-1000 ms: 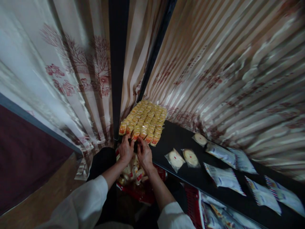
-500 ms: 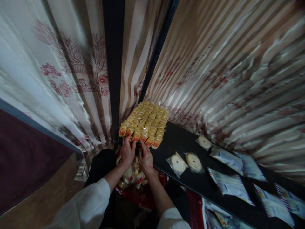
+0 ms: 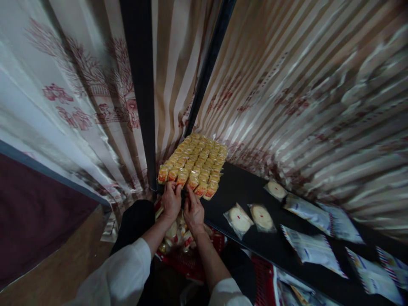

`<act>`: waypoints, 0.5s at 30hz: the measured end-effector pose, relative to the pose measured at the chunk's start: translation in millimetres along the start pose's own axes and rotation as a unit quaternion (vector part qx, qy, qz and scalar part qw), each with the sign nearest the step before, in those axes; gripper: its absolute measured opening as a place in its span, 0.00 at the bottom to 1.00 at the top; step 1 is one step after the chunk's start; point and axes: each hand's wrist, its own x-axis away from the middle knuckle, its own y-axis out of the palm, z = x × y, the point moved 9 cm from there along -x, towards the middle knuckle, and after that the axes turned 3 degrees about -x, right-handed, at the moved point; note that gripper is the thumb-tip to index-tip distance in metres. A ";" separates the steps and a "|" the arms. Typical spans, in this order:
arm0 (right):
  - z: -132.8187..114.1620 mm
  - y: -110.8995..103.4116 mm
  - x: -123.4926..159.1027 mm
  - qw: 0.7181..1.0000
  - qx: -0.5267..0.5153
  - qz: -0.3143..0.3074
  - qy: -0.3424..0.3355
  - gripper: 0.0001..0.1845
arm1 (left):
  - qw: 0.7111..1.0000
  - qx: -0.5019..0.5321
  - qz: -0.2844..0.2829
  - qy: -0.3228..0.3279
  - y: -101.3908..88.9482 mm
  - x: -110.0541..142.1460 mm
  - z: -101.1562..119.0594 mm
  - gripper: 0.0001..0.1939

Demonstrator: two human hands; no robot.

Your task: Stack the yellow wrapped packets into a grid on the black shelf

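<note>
A dense block of small yellow-and-red snack packets (image 3: 194,163) lies in rows at the left end of a black shelf (image 3: 242,187). My left hand (image 3: 171,201) and my right hand (image 3: 193,209) meet at the block's near edge, fingertips pinching the nearest packets in the front row. Both hands have curled fingers closed on a packet. Below my hands a red basket (image 3: 191,259) holds more of the same packets (image 3: 175,236).
Round white cakes in clear wrappers (image 3: 239,219) and flat white-blue pouches (image 3: 310,248) lie along the shelf to the right. Striped and flowered curtains (image 3: 287,85) hang close behind, with a dark post (image 3: 140,85) between them. Wooden floor shows at lower left.
My hands stay at the front row of packets, with fingers shifting slightly. The camera has drifted, so the scene sits a little further right and lower.
</note>
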 end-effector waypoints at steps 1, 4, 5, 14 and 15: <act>0.3 0.8 0.0 1.000 0.001 -0.002 -0.002 0.27 | 1.000 -0.013 -0.008 -0.003 1.5 0.3 1.1 0.04; -0.1 0.4 0.3 1.000 0.002 0.004 -0.001 0.27 | 0.998 -0.050 -0.035 -0.023 7.6 2.5 1.5 0.06; -0.8 -0.2 0.5 1.000 0.001 0.008 0.001 0.26 | 0.997 -0.060 -0.042 -0.029 9.4 3.4 1.0 0.07; -7.9 -4.3 2.2 1.000 -0.018 0.015 -0.012 0.26 | 0.997 -0.070 -0.038 -0.014 10.7 4.0 1.9 0.09; -8.9 -5.0 3.2 0.999 -0.024 0.013 -0.020 0.26 | 0.997 -0.072 -0.034 -0.015 10.0 4.3 1.8 0.09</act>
